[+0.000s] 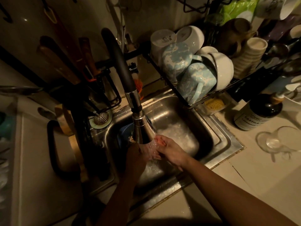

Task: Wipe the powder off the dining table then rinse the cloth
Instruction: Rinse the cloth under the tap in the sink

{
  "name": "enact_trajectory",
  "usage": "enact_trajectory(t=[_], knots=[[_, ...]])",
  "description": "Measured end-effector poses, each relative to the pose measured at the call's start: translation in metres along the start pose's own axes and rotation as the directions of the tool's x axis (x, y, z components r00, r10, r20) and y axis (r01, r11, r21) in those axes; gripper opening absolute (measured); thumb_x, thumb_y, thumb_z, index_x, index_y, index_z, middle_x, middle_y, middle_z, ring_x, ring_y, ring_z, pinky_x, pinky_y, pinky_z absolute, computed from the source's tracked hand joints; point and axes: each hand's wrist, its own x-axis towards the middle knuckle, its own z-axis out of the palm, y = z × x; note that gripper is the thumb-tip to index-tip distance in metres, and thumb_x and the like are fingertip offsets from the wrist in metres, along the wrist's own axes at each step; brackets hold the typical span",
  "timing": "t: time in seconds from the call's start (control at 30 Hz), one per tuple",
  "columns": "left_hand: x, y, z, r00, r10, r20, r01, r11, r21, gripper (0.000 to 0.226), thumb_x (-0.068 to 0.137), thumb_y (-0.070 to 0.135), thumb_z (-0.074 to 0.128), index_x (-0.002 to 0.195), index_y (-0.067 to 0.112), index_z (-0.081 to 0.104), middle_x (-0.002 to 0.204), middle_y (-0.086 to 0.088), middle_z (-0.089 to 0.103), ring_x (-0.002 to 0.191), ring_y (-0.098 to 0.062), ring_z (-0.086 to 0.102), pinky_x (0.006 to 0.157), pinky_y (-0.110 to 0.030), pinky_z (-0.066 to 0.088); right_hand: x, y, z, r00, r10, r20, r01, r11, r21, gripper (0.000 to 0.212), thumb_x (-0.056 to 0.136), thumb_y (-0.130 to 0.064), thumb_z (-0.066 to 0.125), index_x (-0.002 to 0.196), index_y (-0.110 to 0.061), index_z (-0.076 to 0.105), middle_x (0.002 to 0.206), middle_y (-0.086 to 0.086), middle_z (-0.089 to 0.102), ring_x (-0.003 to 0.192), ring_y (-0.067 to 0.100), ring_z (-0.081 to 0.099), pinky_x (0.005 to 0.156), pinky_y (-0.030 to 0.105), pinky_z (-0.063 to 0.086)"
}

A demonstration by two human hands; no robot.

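Note:
Both my hands meet under the running faucet head (143,128) over the steel sink (210,128). My left hand (136,159) is in shadow just below the spout. My right hand (171,151) comes in from the right, fingers curled toward the stream. Between them is a small pinkish wet cloth (152,150), blurred by the water pouring over it. Both hands seem to pinch it. Water splashes on the sink floor behind the hands.
A dish rack (192,101) with mugs and bowls overhangs the sink's back right. A dark soap bottle (259,111) and an upturned glass (275,141) stand on the right counter. Knives and a strainer (100,119) sit left of the faucet. Something blue (125,130) lies in the sink.

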Motion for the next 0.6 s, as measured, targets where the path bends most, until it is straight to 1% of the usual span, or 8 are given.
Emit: enact_trajectory(t=[0.07,0.13,0.2,0.3,0.37,0.4,0.47,0.6], knots=[[0.007,-0.010,0.004,0.999,0.044,-0.001,-0.043,0.974,0.222,0.012,0.090,0.009,0.069,0.102,0.011,0.069,0.097,0.002,0.069,0.083,0.009,0.062,0.080,-0.010,0.047,0.002,0.001,-0.004,1.000,-0.021,-0.012,0.019,0.984,-0.175,0.012,0.095,-0.006,0.057,0.105,-0.010,0.063,0.074,-0.002,0.064,0.067,0.012,0.062,0.068,0.030,0.052],[0.006,-0.012,0.007,0.997,0.052,-0.054,-0.032,0.945,0.325,0.019,0.090,0.019,0.071,0.108,0.013,0.065,0.101,0.005,0.068,0.091,0.002,0.064,0.087,-0.016,0.051,0.004,0.003,-0.006,0.999,-0.022,-0.035,0.014,0.975,-0.223,0.015,0.093,0.004,0.054,0.091,-0.009,0.062,0.070,0.001,0.063,0.063,0.015,0.061,0.064,0.033,0.052],[-0.005,0.006,0.010,0.996,0.038,-0.086,-0.017,0.971,0.238,0.013,0.086,0.007,0.072,0.093,0.014,0.064,0.090,0.001,0.069,0.083,-0.010,0.067,0.078,-0.028,0.057,0.007,0.003,-0.006,0.995,-0.040,-0.095,0.016,0.970,-0.244,0.024,0.088,0.012,0.054,0.089,-0.008,0.067,0.074,0.003,0.068,0.066,0.018,0.066,0.063,0.036,0.055],[-0.016,0.019,0.017,0.993,0.036,-0.114,-0.020,0.990,0.141,0.021,0.084,-0.003,0.069,0.074,0.012,0.058,0.073,0.004,0.064,0.069,-0.010,0.063,0.064,-0.015,0.053,0.007,0.004,-0.003,0.982,-0.073,-0.176,0.029,0.971,-0.239,0.038,0.079,0.025,0.046,0.094,-0.002,0.069,0.079,0.006,0.070,0.071,0.017,0.068,0.061,0.031,0.058],[-0.015,0.011,0.019,0.986,0.038,-0.160,-0.012,0.987,0.161,0.012,0.085,0.016,0.067,0.084,0.004,0.065,0.080,0.001,0.068,0.075,-0.012,0.067,0.066,-0.013,0.051,0.007,0.004,0.001,0.971,-0.096,-0.219,0.042,0.971,-0.235,0.037,0.078,0.025,0.044,0.093,0.001,0.068,0.077,0.006,0.069,0.068,0.014,0.066,0.057,0.026,0.056],[-0.012,0.001,0.019,0.982,0.036,-0.188,0.003,0.980,0.200,0.034,0.083,0.029,0.063,0.100,0.000,0.067,0.090,-0.004,0.071,0.085,-0.018,0.070,0.073,-0.018,0.053,0.006,0.005,0.001,0.966,-0.103,-0.239,0.052,0.976,-0.211,0.033,0.080,0.024,0.045,0.094,0.005,0.068,0.076,0.007,0.069,0.066,0.014,0.066,0.054,0.025,0.055],[-0.009,-0.008,0.017,0.969,0.046,-0.243,0.024,0.961,0.277,0.048,0.086,0.032,0.056,0.118,-0.003,0.064,0.103,-0.011,0.072,0.097,-0.025,0.070,0.082,-0.031,0.056,0.003,0.006,0.002,0.970,-0.096,-0.225,0.077,0.993,-0.090,0.013,0.089,0.014,0.052,0.096,0.013,0.063,0.073,0.014,0.064,0.062,0.022,0.061,0.050,0.028,0.051],[-0.008,-0.006,0.011,0.966,0.138,-0.220,-0.012,0.870,0.493,0.019,0.093,0.002,0.059,0.099,-0.015,0.067,0.090,-0.018,0.069,0.084,-0.024,0.063,0.076,-0.016,0.035,-0.004,0.005,-0.002,0.987,0.157,-0.041,-0.145,0.966,0.213,0.052,0.094,-0.053,0.060,0.112,-0.005,0.066,0.096,0.017,0.072,0.089,0.030,0.071,0.078,0.042,0.061]])
